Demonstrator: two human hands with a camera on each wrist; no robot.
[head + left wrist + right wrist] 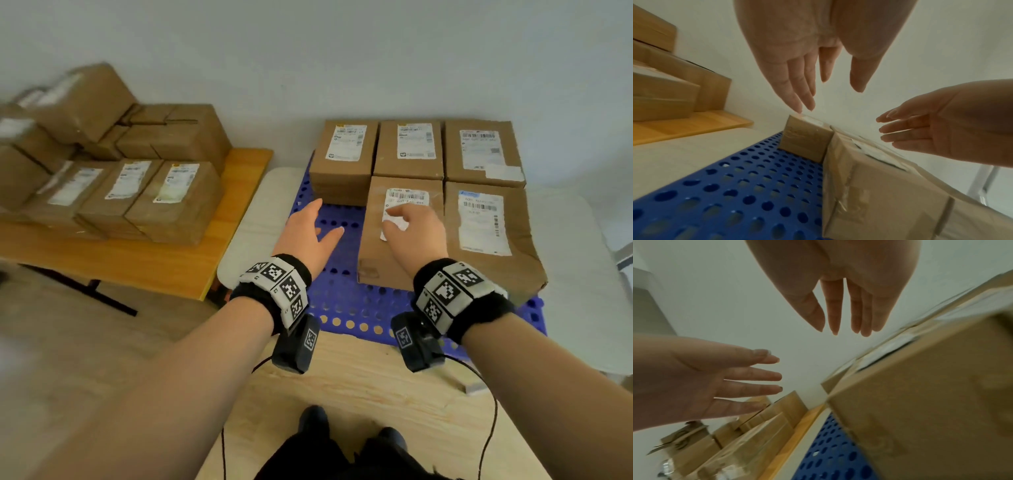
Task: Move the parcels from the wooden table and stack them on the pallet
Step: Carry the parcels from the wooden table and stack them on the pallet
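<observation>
A blue perforated pallet (342,301) carries several brown parcels with white labels, three along the wall and two in front. My left hand (312,229) hovers open over the pallet's bare left part, palm down, holding nothing. My right hand (409,224) is open just above the front-middle parcel (380,260), fingers straight over its label. In the left wrist view the left hand (812,73) points at the back-left parcel (803,141). In the right wrist view the right hand (842,305) is clear of the parcel (931,418). More parcels (174,202) are piled on the wooden table (171,267) at left.
The pallet lies on a low white surface (246,219) against a pale wall. Pale wood boarding (342,394) lies in front of it, with my feet below. The wooden table's dark leg (85,287) stands on the floor at left. Wrist-camera cables hang near my arms.
</observation>
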